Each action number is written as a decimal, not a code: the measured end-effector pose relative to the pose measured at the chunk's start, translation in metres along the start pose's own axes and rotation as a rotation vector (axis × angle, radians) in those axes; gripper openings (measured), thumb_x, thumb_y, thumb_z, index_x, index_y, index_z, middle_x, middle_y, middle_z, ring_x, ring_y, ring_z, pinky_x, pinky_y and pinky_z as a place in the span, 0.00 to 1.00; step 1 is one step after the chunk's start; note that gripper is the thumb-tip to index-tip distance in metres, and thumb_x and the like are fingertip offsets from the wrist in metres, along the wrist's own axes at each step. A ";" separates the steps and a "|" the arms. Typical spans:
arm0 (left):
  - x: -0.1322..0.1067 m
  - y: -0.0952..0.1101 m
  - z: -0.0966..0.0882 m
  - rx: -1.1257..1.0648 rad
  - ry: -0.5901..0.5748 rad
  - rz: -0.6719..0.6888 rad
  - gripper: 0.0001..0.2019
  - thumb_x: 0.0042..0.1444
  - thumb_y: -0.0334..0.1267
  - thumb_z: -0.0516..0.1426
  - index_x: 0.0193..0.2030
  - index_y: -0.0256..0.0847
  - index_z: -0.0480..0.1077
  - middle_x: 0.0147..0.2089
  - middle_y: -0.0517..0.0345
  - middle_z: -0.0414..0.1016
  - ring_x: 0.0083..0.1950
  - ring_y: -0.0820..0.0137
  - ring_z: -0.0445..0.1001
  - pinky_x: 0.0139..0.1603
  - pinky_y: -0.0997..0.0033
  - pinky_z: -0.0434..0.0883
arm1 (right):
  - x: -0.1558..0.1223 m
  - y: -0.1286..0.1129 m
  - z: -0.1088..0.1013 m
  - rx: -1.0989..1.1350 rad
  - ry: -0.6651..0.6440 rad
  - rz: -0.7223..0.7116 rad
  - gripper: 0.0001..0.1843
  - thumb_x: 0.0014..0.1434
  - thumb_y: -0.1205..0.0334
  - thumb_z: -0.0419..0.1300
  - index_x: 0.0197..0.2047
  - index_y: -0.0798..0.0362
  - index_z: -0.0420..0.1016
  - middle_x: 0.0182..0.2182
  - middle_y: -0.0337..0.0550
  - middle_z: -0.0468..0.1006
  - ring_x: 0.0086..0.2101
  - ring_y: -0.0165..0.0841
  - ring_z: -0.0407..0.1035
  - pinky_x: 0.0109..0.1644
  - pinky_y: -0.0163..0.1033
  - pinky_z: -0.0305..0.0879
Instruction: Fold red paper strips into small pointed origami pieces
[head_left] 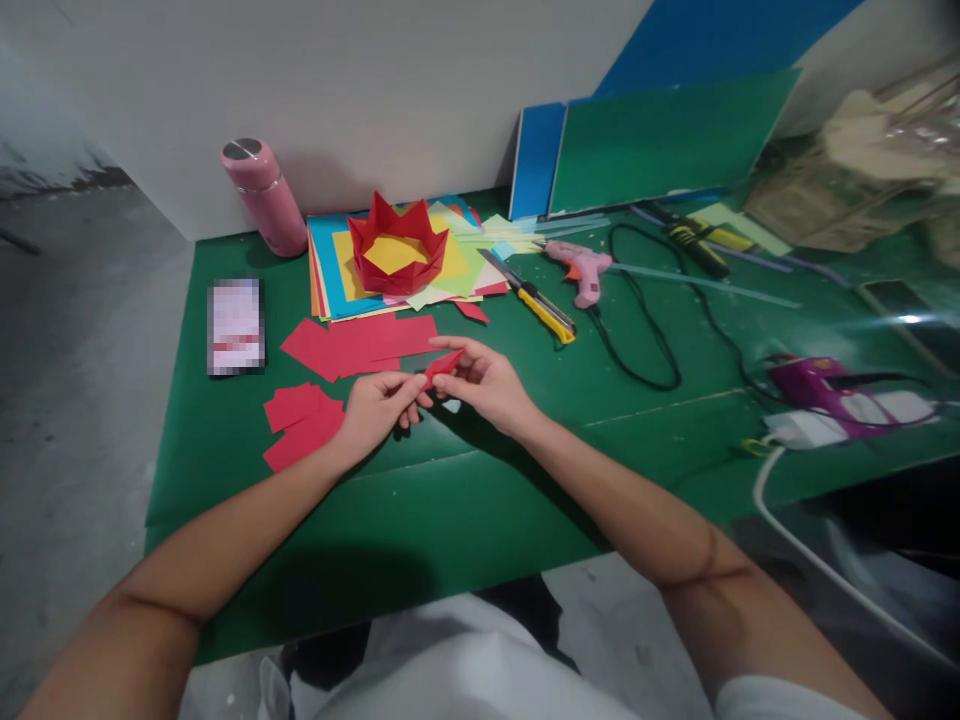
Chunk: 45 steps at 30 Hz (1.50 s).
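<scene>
A small folded piece of red paper (445, 369) is held between my two hands above the green table. My left hand (379, 408) pinches its near left end, thumb on top. At its right side my right hand (484, 382) grips it between thumb and fingers. Just beyond lie flat red paper strips (360, 345), and more red paper pieces (304, 425) lie left of my left hand. A pointed red paper ring (397, 275) rests on a stack of coloured paper (326, 270). One small folded red piece (472, 311) lies by the stack's near edge.
A pink bottle (266, 200) and a blurred-out phone-like object (236, 326) stand or lie at left. Right of the stack are a yellow utility knife (546, 312), a pink glue gun (589, 270) with its black cord, and a purple power strip (817, 395). Boards (675, 145) lean behind.
</scene>
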<state>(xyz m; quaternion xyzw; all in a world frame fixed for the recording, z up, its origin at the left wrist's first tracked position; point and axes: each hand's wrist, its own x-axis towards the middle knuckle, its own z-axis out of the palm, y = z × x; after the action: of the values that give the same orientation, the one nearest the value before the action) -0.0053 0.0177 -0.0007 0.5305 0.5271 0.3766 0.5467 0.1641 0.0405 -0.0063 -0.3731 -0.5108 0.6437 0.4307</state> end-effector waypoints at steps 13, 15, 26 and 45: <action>-0.004 0.004 0.002 0.042 0.052 0.003 0.17 0.55 0.49 0.58 0.24 0.37 0.72 0.17 0.61 0.70 0.16 0.80 0.65 0.18 0.81 0.64 | 0.000 0.001 0.002 0.043 0.040 0.044 0.36 0.42 0.57 0.72 0.51 0.48 0.60 0.29 0.33 0.76 0.27 0.26 0.71 0.35 0.34 0.69; -0.004 0.004 0.002 0.054 0.062 0.005 0.17 0.55 0.49 0.58 0.24 0.37 0.72 0.17 0.61 0.71 0.16 0.79 0.65 0.18 0.81 0.64 | 0.000 0.001 0.002 0.044 0.055 0.052 0.35 0.41 0.57 0.73 0.49 0.48 0.60 0.29 0.32 0.76 0.27 0.26 0.71 0.34 0.33 0.69; -0.004 0.003 0.001 0.041 0.026 0.006 0.16 0.54 0.49 0.59 0.30 0.35 0.76 0.24 0.56 0.77 0.19 0.78 0.69 0.20 0.80 0.68 | 0.002 0.000 0.000 0.055 0.111 0.085 0.33 0.39 0.60 0.73 0.45 0.49 0.59 0.24 0.30 0.76 0.24 0.25 0.70 0.32 0.33 0.69; -0.003 0.003 0.002 -0.009 0.045 -0.053 0.16 0.50 0.48 0.62 0.27 0.35 0.74 0.21 0.57 0.75 0.18 0.78 0.69 0.19 0.80 0.69 | 0.002 -0.001 -0.003 0.068 0.007 0.129 0.27 0.42 0.57 0.72 0.43 0.50 0.66 0.25 0.31 0.76 0.27 0.27 0.73 0.36 0.35 0.71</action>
<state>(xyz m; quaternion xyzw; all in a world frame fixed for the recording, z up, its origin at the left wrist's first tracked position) -0.0035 0.0150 0.0029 0.5052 0.5516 0.3760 0.5469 0.1667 0.0436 -0.0061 -0.3927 -0.4620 0.6858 0.4026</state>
